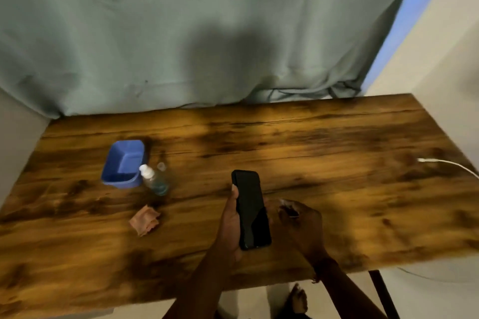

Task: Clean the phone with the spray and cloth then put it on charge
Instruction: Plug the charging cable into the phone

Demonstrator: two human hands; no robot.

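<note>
Left hand [229, 223]: fingers wrapped round the long edge of the phone [251, 208], thumb along its left side, holding it screen-up just above the worktop [337, 189]. Screen dark; too blurred to say whether it is wet or wiped.

Right hand [300, 220]: just right of the phone, fingers curled loosely inward with something small and pale at the tips; cannot tell what, nor whether it is gripped.

Cloth [144, 219]: crumpled on the worktop, well left of the phone, in neither hand. Spray bottle [155, 180] upright beyond it, its clear cap [161, 166] set down just behind, a blue tub [124, 167] touching or nearly so.

Charging cable [448, 165]: plug end lying free at the far right edge, well apart from the phone.

Judgement: bottle uncapped and cloth put aside suggest cleaning is done or nearly so. Charging not yet begun; phone must go right to the plug.
</note>
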